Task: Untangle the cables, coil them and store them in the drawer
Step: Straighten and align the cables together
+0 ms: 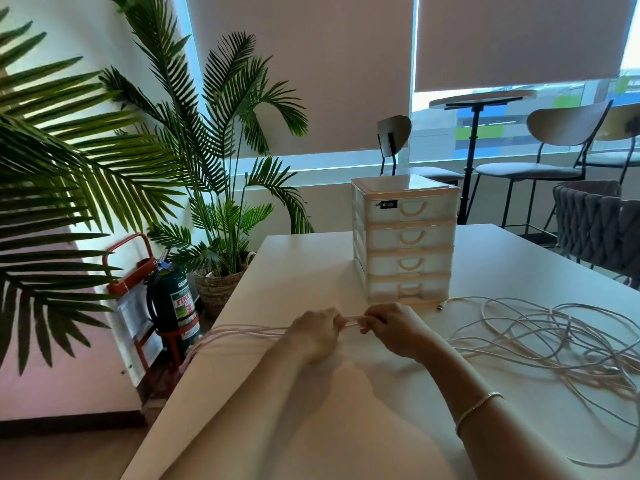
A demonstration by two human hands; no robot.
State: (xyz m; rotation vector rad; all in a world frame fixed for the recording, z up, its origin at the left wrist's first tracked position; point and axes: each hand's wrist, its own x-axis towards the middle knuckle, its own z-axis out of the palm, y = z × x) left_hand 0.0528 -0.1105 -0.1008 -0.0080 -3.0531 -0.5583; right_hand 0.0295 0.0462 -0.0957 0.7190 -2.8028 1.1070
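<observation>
Head view: left hand (317, 332) and right hand (393, 329) pinch pale cable strands (351, 322); loose white tangle (554, 337) lies right.

Bare forearms, thin silver bracelet (479, 408) on the right wrist

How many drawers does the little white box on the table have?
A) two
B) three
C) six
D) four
D: the white drawer box on the table shows four drawer fronts stacked one above another, each with its own curved handle, and all of them look pushed in.
</observation>
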